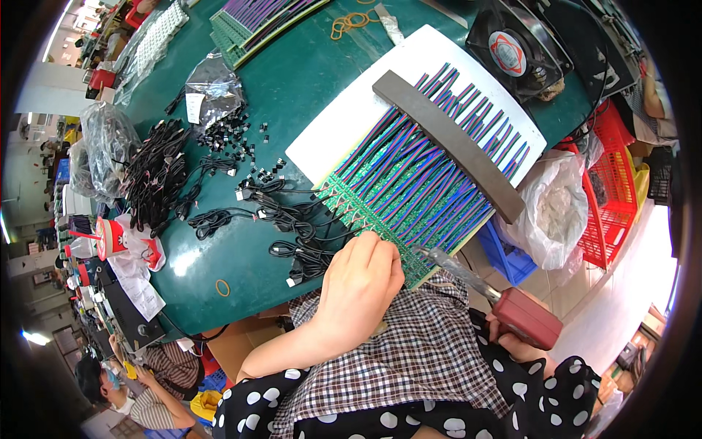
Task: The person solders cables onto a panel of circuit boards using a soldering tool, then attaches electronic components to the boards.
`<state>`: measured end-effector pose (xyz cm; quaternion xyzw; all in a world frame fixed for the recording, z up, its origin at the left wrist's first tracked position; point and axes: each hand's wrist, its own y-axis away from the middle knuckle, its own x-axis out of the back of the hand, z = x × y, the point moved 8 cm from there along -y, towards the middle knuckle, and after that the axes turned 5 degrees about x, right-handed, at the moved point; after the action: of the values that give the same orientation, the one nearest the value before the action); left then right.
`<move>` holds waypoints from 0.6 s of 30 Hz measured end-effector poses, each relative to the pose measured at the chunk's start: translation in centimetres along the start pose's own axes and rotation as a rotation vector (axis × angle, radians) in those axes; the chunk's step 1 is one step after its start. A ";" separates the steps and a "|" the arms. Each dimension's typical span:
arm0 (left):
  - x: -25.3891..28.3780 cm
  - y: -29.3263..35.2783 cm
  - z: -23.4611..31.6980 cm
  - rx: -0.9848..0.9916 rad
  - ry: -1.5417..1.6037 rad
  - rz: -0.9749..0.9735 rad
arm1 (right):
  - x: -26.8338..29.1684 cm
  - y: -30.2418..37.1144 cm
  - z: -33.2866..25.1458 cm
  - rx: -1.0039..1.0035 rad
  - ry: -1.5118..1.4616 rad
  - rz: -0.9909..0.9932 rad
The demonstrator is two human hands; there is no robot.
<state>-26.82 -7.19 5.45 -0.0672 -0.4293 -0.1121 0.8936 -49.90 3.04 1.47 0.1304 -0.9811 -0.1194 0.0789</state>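
My left hand (362, 282) is closed at the near edge of a green circuit board panel (417, 272), its fingertips hidden behind the knuckles, so what they pinch cannot be made out. My right hand (512, 345) grips the red handle of a soldering gun (528, 319), whose tip points at the panel's edge just right of my left hand. Rows of blue, purple and black wires (409, 168) run across the panel, and a dark bar (447, 143) lies over them. Black cables (274, 212) reach the panel's left edge; several are joined there.
On the green table lie a black cable pile (155, 172), small black parts (223, 135) and a rubber band (222, 287). A fan (512, 55) stands at the back right. A bag-lined bin (552, 212) and red crate (610, 190) are at right. Another person (157, 399) sits lower left.
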 end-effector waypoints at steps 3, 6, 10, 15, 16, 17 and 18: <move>0.3 0.3 -0.2 0.020 -0.006 0.023 | 0.0 1.0 2.0 -0.013 -0.134 -0.036; -0.8 0.9 0.1 -0.068 -0.083 0.024 | -0.2 1.6 2.8 -0.116 -0.489 0.112; -0.5 0.8 0.6 -0.110 -0.150 0.106 | 0.6 1.2 1.2 -0.024 -0.367 0.284; 5.7 1.4 -1.9 -0.144 0.000 0.270 | 0.9 0.2 0.9 0.057 -0.358 0.306; 7.4 1.5 -4.3 -0.059 -0.111 0.364 | 1.0 0.3 1.0 0.056 -0.353 0.316; 8.8 1.0 -7.0 0.075 -0.220 0.362 | 1.1 0.6 1.3 0.043 -0.347 0.319; 10.5 1.3 -9.4 0.189 -0.286 0.368 | 1.0 0.4 1.3 0.041 -0.349 0.289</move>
<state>-12.99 -9.46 7.78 -0.0754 -0.5405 0.1038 0.8315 -51.25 3.44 0.46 -0.0325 -0.9905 -0.1079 -0.0782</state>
